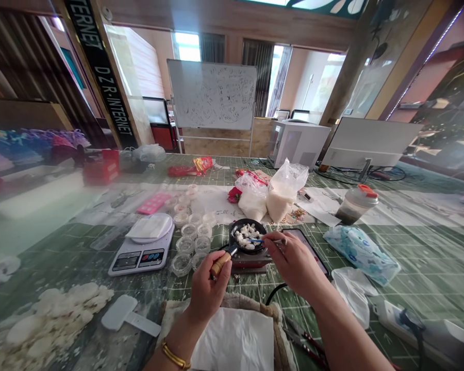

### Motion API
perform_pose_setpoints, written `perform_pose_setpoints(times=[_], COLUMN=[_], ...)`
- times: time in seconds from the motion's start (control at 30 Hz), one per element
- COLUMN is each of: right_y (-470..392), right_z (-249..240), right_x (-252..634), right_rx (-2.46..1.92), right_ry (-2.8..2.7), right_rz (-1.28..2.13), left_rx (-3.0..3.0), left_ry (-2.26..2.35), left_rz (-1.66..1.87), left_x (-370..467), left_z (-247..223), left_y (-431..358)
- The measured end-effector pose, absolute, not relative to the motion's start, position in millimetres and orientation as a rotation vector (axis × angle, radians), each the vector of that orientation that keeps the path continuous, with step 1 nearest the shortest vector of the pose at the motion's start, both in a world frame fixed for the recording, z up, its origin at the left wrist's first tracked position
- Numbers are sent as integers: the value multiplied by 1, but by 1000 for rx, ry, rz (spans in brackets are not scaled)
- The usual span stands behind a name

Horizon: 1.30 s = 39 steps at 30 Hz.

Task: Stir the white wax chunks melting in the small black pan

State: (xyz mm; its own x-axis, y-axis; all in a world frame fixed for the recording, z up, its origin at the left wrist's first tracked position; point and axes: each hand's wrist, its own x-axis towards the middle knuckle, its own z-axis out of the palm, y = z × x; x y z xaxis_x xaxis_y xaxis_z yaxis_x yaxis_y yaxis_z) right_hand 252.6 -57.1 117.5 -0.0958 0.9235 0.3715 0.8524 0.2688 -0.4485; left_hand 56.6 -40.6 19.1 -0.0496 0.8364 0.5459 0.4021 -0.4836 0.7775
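Note:
A small black frying pan (232, 242) with a wooden-ended handle sits over a low dark-red burner (251, 264). My left hand (211, 281) is wrapped round the pan's wooden handle. White chunks (246, 234) fill much of the pan. Over the pan's right side, my right hand (284, 253) pinches a thin blue stick (255, 240), whose tip reaches in among the chunks. What the far end of the stick looks like inside my fingers is hidden. Left of the pan stand several small clear round cups (185, 245).
To the left are a kitchen scale (143, 245), a pile of white flakes (50, 319) and a white scraper (119, 312). Behind the pan stand plastic bags of white granules (280, 198). A phone-like tablet (313, 252), wipes pack (361, 252), shaker bottle (358, 203) and power strip (394, 319) lie right.

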Motion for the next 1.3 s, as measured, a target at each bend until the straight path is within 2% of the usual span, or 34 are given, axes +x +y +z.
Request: perform_pose_setpoints(times=[0.2, 0.87, 1.0, 1.17, 1.3], right_y=[-53, -53, -53, -48, -48], right_z=[116, 120, 121, 119, 120], right_x=[258, 259, 263, 264, 264], right_rx=[-1633, -1678, -1698, -1739, -1722], right_ry=[-1845, -1954, -1866, -1935, -1871], right_rz=[58, 103, 15, 89, 18], left_rx=[1883, 1795, 1738, 1777, 1867], left_ry=[1323, 1315, 1325, 1331, 1317], left_rz=[1557, 1532, 1559, 1545, 1529], left_x=[57, 58, 60, 58, 56], left_z=[20, 18, 17, 17, 19], left_y=[-40, -41, -41, -40, -39])
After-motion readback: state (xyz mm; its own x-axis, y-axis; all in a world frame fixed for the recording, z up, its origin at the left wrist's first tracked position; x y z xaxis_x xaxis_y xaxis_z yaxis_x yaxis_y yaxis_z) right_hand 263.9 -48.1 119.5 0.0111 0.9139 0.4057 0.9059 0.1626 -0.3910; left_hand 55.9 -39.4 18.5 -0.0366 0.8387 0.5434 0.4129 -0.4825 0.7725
